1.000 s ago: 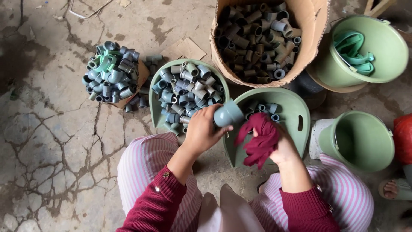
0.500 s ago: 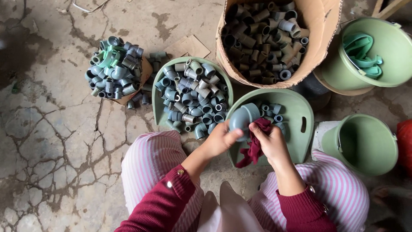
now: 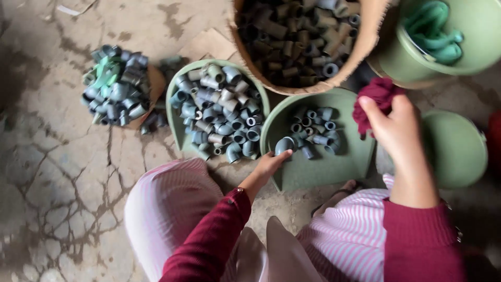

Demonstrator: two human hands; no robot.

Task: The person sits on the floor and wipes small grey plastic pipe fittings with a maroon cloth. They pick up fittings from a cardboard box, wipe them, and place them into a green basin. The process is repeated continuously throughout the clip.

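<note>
My left hand [image 3: 270, 163] reaches down to the near rim of a green scoop-shaped tray [image 3: 334, 167] and grips a grey pipe elbow [image 3: 285, 145] at its edge. Several more grey pipe fittings [image 3: 316, 130] lie inside that tray. My right hand [image 3: 396, 125] is raised at the right, shut on a crumpled dark red rag [image 3: 377, 99]. Both sleeves are dark red, and my knees in pink striped trousers are at the bottom.
A second green tray [image 3: 177, 125] heaped with grey fittings sits to the left. A pile of fittings [image 3: 116, 86] lies on cracked concrete at far left. A brown sack [image 3: 365, 36] holds dark fittings at top. Green buckets [image 3: 469, 47] [image 3: 456, 151] stand on the right.
My hands have come apart. The left hand lowered the grey elbow to the tray's edge, and the right hand carried the red rag up and to the right.
</note>
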